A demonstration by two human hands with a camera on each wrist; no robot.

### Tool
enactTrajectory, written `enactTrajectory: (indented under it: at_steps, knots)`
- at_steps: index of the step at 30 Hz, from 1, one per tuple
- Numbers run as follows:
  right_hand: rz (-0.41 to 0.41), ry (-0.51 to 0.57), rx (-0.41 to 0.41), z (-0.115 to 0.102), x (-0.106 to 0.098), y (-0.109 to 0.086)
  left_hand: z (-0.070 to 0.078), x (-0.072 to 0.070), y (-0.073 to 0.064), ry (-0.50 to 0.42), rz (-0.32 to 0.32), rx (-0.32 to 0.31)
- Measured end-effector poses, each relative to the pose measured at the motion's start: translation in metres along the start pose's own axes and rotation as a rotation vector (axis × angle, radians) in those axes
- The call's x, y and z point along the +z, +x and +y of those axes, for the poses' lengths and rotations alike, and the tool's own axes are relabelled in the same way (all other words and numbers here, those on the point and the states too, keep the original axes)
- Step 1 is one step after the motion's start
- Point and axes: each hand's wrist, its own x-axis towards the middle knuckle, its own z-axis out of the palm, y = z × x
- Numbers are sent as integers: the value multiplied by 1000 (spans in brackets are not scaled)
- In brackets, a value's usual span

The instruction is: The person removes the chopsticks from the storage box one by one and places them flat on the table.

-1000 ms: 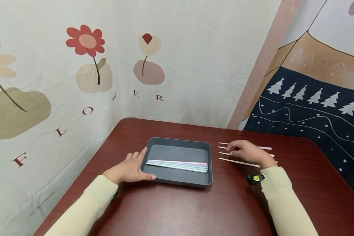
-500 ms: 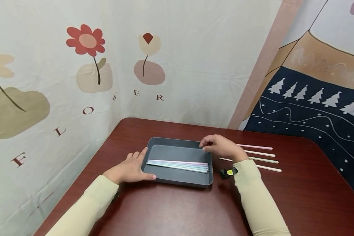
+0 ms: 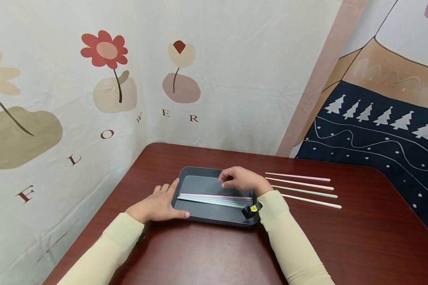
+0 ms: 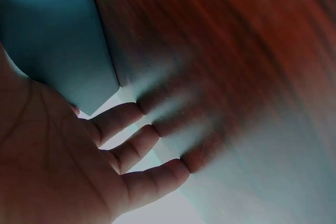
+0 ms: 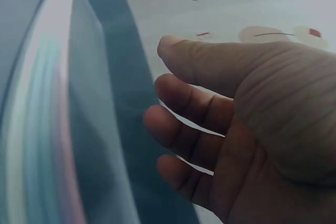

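Left hand [image 3: 157, 206] spread against the gray tray [image 3: 199, 183], right hand [image 3: 243, 180] hovering over it, fingertips [image 5: 159, 122] apart, we see pastel sticks [image 3: 212, 199] inside

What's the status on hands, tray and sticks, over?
Left hand touching tray. Right hand empty, over tray. Sticks bunched in tray, four others on table. Right hand hides tray's far-right corner.

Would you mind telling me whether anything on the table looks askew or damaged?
Nothing stands out: the bunched sticks lie in the gray tray, and four loose sticks lie roughly parallel on the table.
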Motion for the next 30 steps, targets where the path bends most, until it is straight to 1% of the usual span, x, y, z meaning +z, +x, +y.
enactTrajectory:
  at_steps: [7,11,17,21,30]
  knots:
    - [-40,40,20,6,18,9,1,1,1,1,2,2]
    - [-43,52,33,8,24,11,2,0,1,8,7,2]
    - [-63,56,48,12,30,17,0,0,1,23,4,-16]
    - [-59,48,62,14,32,20,0,0,1,23,9,-19]
    - [-75,19,59,12,35,19,-1,1,1,20,8,-18]
